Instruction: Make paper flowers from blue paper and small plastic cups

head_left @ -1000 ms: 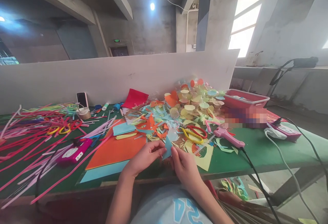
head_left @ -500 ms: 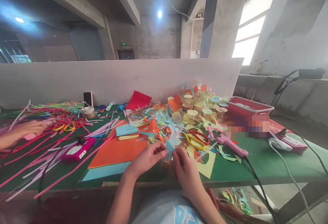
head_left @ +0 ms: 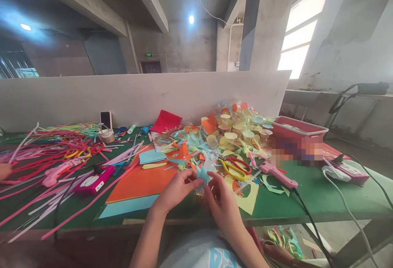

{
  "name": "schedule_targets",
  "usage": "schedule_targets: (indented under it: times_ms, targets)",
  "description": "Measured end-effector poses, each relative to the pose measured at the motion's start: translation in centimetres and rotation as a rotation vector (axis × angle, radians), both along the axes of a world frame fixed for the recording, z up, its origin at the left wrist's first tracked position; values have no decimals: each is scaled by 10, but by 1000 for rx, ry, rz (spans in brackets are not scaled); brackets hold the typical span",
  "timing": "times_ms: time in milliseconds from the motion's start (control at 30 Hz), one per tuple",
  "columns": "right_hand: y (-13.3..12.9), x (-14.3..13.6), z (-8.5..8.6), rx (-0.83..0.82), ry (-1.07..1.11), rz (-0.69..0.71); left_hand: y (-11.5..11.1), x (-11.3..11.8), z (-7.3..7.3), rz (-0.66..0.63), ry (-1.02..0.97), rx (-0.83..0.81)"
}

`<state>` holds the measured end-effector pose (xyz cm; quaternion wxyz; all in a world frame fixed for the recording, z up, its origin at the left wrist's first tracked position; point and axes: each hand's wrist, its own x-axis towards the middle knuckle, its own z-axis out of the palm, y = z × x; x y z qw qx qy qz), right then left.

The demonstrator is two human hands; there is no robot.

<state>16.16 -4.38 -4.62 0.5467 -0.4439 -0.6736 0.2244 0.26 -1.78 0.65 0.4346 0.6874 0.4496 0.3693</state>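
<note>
We find the light blue paper piece (head_left: 203,174) above the near edge of the green table (head_left: 310,196), pinched by the left hand (head_left: 181,184) and the right hand (head_left: 223,199). Its pointed tips face upward; we cannot fix its long axis. It appears folded, plain and matte. We note blue characters on the shirt (head_left: 202,251), cut off by the frame, and a green sign (head_left: 149,55), too small to read.

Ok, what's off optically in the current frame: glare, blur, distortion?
Head view: window blown out; hanging bulb and upper-left lamp haloed in blue; dark shadow under the table at lower left; wide-angle stretch toward the sides; blocky mosaic beside the pink bin; blue paper a bit soft.
</note>
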Motion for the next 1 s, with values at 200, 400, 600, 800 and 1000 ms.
schedule_targets:
  times_ms: [200, 400, 600, 800, 1000]
  targets:
    - [2, 2, -4, 75, -8, -57, 2, 0, 2, 37, -77, 36]
    - [0, 4, -1, 88, -28, 27, 2, -2, 1, 11, -107, 12]
    - [1, 5, 1, 88, -45, 144, 1, -3, 1, -46, -92, -34]
    - [2, 6, 1, 112, -40, 166, 0, -2, 0, -57, -137, -47]
    - [1, 6, -2, 121, -33, 178, 2, -6, -4, 19, -153, -52]
